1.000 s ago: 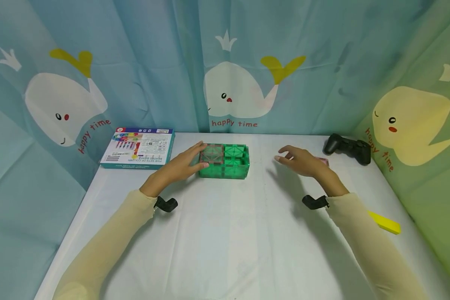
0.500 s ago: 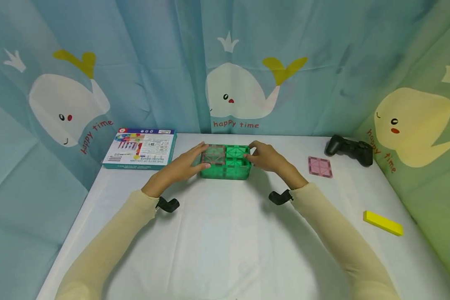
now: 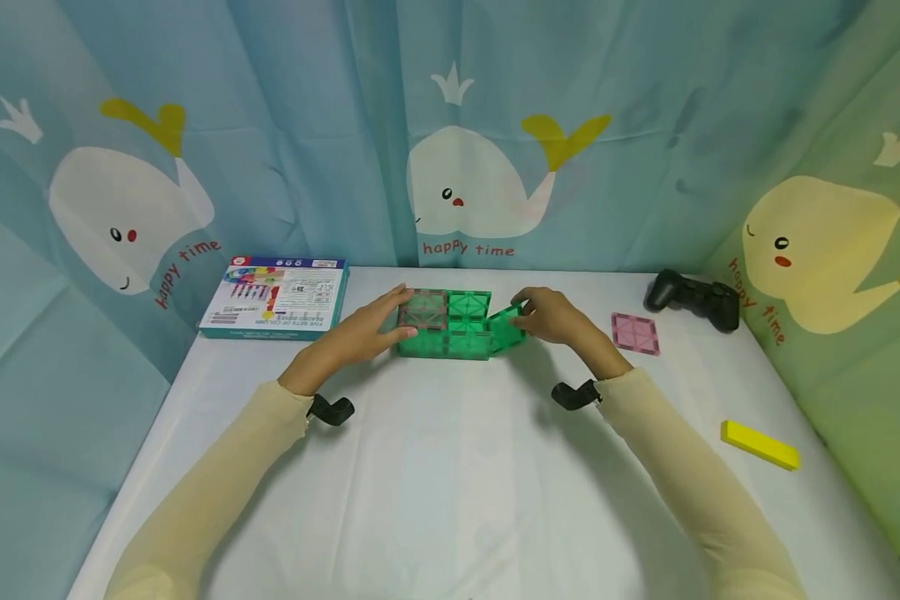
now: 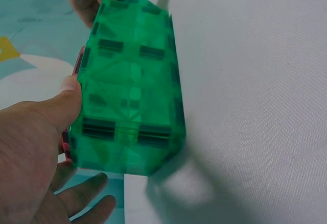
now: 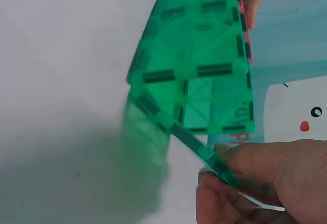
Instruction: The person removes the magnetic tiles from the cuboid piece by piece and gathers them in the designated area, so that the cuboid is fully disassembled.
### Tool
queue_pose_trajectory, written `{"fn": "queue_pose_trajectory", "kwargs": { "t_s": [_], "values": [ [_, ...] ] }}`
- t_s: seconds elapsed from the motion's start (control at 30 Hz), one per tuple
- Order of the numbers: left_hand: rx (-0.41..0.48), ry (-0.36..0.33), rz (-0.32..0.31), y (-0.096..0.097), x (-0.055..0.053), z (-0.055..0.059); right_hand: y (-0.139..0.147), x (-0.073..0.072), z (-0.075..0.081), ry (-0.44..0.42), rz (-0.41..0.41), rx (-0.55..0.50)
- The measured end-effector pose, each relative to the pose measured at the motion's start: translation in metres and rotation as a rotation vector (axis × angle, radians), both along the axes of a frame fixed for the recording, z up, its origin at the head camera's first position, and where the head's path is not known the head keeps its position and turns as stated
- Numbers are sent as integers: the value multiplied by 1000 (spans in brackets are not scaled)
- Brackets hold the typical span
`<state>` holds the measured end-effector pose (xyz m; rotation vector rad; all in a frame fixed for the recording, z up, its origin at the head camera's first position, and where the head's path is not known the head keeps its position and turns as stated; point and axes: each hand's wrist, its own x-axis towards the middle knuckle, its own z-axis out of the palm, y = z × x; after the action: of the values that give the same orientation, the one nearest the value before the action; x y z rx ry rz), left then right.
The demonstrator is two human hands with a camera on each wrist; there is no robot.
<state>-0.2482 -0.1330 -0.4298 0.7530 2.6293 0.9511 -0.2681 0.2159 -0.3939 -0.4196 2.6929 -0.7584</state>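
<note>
A box of clear green magnetic tiles (image 3: 446,343) stands at the back middle of the table, with a pink tile (image 3: 423,309) lying over its left part. My left hand (image 3: 360,333) holds the box's left end, the thumb at the near top edge and the other fingers toward the far side. At the right end, my right hand (image 3: 551,318) pinches a green square magnetic tile (image 3: 504,330) between thumb and fingers. In the right wrist view this tile (image 5: 186,137) slants outward, its near edge still at the box's corner, and the end behind it is uncovered.
Another pink tile (image 3: 635,333) lies flat to the right, near a black game controller (image 3: 692,300). A yellow block (image 3: 760,445) rests farther forward on the right. On the left lies a flat printed toy box (image 3: 276,297). Whale-print curtains (image 3: 480,179) enclose the table's back and sides.
My right hand came in from the right to the box's end, then swung the green end tile outward to the right. The left hand stays on the box.
</note>
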Motion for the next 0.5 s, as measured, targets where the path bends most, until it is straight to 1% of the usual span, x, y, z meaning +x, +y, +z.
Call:
{"fn": "queue_pose_trajectory", "kwargs": {
  "t_s": [0.13, 0.23, 0.37, 0.43, 0.5],
  "values": [
    [2, 1, -3, 0, 0, 1, 9, 2, -4, 2, -2, -23],
    [4, -7, -8, 1, 0, 1, 18, 3, -6, 22, -6, -57],
    [4, -11, -11, 1, 0, 1, 37, 2, -9, 95, -15, -58],
    [5, -10, -9, 1, 0, 0, 50, -1, -11, 141, -26, -44],
    [5, -7, -7, 0, 0, -1, 65, -4, -12, 165, -38, -31]
  ]
}}
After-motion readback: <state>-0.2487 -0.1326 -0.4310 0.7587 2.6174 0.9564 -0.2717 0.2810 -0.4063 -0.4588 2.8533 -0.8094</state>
